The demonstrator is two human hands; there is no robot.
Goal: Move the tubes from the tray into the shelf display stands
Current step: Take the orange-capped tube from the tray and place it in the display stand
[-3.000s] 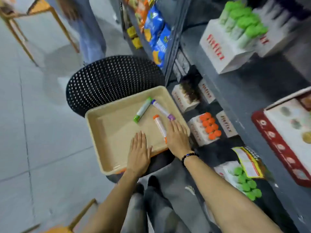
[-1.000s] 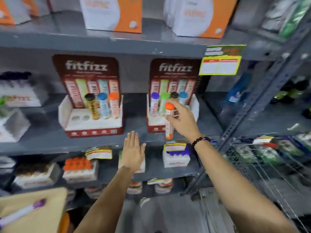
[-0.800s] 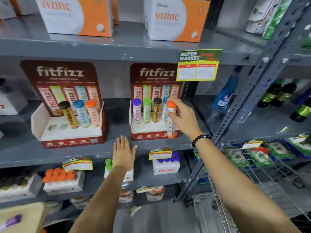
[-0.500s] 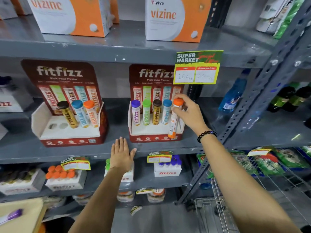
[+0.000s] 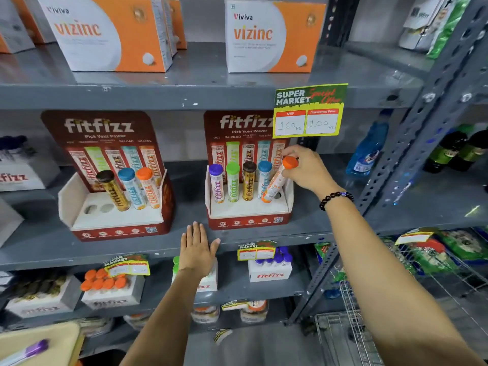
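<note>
At right stand (image 5: pixel 249 207), right hand (image 5: pixel 307 171) grips orange-capped tube (image 5: pixel 277 182).

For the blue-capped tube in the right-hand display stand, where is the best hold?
Pinch the blue cap from above and in front: the blue-capped tube stands upright, tight between the brown-capped tube and the leaning orange-capped tube, so its sides are blocked.

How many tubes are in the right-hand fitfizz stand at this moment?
5. Four stand upright in its holes: purple-capped tube, green-capped tube, brown-capped tube, blue-capped tube. The fifth, the orange-capped tube, is tilted, held by the right hand, not yet seated.
</note>
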